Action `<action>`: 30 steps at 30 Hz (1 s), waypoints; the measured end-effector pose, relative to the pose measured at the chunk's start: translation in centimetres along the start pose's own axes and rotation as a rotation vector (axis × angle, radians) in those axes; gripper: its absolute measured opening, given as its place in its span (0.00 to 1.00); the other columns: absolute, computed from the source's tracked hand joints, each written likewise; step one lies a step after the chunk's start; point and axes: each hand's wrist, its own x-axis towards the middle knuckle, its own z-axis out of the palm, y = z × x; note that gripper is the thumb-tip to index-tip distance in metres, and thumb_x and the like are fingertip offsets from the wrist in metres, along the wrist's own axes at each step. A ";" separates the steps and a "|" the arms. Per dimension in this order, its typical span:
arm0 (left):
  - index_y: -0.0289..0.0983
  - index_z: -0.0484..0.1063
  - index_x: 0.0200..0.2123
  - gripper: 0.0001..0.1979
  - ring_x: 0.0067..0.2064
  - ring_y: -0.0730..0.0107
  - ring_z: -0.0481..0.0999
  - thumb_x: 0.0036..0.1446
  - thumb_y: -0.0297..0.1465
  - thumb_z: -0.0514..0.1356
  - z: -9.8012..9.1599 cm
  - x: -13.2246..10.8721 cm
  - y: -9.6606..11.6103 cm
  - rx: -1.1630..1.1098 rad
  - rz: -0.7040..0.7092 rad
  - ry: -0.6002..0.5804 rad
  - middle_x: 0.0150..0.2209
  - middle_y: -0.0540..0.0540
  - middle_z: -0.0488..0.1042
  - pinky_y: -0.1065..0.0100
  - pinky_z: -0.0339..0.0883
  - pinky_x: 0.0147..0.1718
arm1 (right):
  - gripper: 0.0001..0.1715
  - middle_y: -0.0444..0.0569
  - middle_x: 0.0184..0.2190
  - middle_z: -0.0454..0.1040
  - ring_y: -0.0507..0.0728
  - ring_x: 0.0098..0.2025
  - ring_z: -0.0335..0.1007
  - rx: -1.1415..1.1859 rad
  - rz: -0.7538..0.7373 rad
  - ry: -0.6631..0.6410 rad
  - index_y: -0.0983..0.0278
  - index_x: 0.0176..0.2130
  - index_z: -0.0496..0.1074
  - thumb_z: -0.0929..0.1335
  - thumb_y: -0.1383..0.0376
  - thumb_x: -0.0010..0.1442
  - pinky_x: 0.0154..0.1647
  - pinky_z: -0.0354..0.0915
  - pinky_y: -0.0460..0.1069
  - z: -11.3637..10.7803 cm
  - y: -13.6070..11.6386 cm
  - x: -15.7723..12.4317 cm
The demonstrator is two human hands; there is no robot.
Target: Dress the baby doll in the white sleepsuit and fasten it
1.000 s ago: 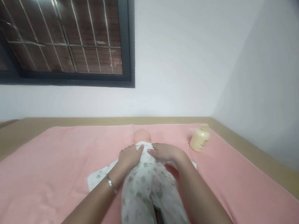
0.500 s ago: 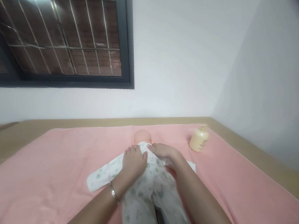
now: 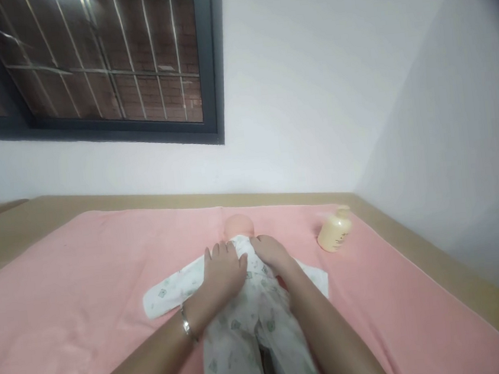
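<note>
A baby doll lies on its back, its bare head [image 3: 238, 227] toward the wall. It wears a white baby outfit [image 3: 239, 343] with small green prints, long sleeves and legs. My left hand [image 3: 225, 269] rests flat on one side of the chest, fingers spread, a silver bracelet on the wrist. On the other side of the chest, just below the neck, my right hand [image 3: 273, 252] has its fingers curled together at the outfit's front edge. The fingertips are partly hidden. My right forearm covers part of the sleeve on that side.
Beneath the doll spreads a pink cloth [image 3: 107, 273] over a tan surface [image 3: 52, 219]. A cream bottle [image 3: 335, 231] stands right of the doll, near the cloth's far edge. Behind are a white wall [image 3: 292, 87] and a dark-framed barred window [image 3: 129, 63].
My right hand has shifted slightly up and inward, and its fingers are more curled at the outfit's front. My left hand stays on the chest. The view has tilted slightly.
</note>
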 end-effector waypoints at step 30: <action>0.34 0.71 0.40 0.20 0.48 0.54 0.72 0.62 0.35 0.41 -0.5 2.2 -2.0 -0.146 -0.051 -0.126 0.43 0.38 0.76 0.43 0.47 0.58 | 0.23 0.63 0.48 0.72 0.68 0.50 0.67 -0.241 -0.094 0.082 0.71 0.49 0.70 0.56 0.63 0.62 0.55 0.52 0.64 0.4 -1.9 -3.1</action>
